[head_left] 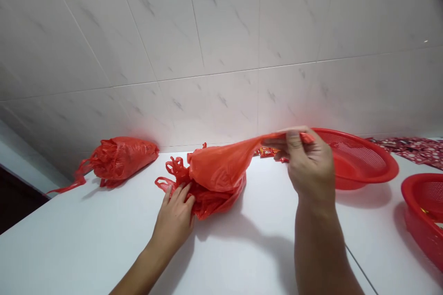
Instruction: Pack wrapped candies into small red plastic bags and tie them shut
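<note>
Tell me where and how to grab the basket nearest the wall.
Take the basket by its right rim, probably best from the front right, fingers under, thumb on top. It stands upright, and the rim flares out above the table, leaving room beneath. The wall is close behind; the right hand covers the left side.
</note>
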`<state>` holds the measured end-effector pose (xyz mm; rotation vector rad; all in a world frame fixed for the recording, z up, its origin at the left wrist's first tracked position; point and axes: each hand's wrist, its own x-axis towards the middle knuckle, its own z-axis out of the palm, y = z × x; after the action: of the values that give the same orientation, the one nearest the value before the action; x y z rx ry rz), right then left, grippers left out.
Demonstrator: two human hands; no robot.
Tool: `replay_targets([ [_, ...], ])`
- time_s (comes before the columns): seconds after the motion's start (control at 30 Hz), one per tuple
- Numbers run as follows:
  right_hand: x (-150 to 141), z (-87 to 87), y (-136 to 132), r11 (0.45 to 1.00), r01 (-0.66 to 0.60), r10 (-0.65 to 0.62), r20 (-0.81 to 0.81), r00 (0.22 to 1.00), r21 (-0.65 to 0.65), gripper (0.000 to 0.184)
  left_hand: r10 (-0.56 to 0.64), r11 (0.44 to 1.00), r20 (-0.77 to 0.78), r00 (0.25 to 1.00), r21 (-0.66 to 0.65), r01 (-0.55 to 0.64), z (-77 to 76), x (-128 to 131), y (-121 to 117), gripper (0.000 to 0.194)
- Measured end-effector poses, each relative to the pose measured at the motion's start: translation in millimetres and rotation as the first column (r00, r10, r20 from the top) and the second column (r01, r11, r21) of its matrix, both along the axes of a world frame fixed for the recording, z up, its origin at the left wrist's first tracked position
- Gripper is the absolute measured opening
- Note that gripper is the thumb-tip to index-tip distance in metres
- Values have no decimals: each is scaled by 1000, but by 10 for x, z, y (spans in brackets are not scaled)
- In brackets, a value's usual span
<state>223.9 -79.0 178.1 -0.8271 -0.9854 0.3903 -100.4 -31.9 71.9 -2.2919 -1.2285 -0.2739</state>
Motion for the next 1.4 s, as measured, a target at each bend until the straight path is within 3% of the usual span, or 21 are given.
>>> replay_targets([
  [0.1,32,27,-20,971,133,-94,-194,976,200,32,41,999,5,999,-28,-41,-25,75,8,29],
  [0.17,63,45,-56,919,264,-180,-284,942,294,25,91,995,23,996,-41,-90,-37,153,26,44],
  [0.23,120,51,-104,879,340,-227,-334,915,334,21,145,989,21,989,-36,-144,-45,214,94,55],
  [0.3,210,36,-151,883,328,-221,-319,922,337,25,196,980,-4,981,-22,-196,-43,217,238,50],
  [0.37,323,4,-195,931,248,-193,-213,958,269,29,258,966,-20,966,-19,-258,-19,144,450,42],
  [0.43,436,-30,-237,978,190,-192,11,981,87,30,313,949,1,950,-27,-313,34,14,688,39],
  [0.5,522,-48,-276,968,211,-165,287,943,-137,32,346,938,37,938,-23,-345,103,-108,873,37],
  [0.57,565,-38,-306,917,239,-49,504,862,-320,37,343,937,137,929,28,-349,155,-137,928,41],
  [0.67,549,21,-327,824,226,182,621,762,-519,44,141,969,413,899,128,-211,115,98,709,48],
  [0.73,507,67,-332,778,228,281,648,708,-586,48,-106,993,539,836,97,63,-10,405,447,50],
  [0.8,461,100,-343,774,203,336,662,670,-599,48,-233,954,589,774,-14,298,-185,731,225,58],
  [0.9,426,102,-364,795,120,390,653,649,-594,41,-192,906,641,743,-175,386,-453,1048,122,56],
  [1.03,481,18,-337,801,126,372,652,661,-585,23,64,883,781,622,-335,329,-664,1016,252,32],
  [1.17,525,-74,-239,785,164,333,629,702,-598,22,-15,841,834,551,-288,459,-664,838,243,30],
  [1.27,451,-97,-169,785,164,337,633,697,-598,25,-101,735,876,471,-253,629,-648,853,104,38],
  [1.33,368,-102,-135,797,137,358,642,678,-589,30,-69,607,891,449,-319,727,-671,925,2,48],
  [1.4,294,-109,-112,816,88,380,645,663,-571,34,-1,472,869,495,-436,766,-709,1003,-74,46],
])
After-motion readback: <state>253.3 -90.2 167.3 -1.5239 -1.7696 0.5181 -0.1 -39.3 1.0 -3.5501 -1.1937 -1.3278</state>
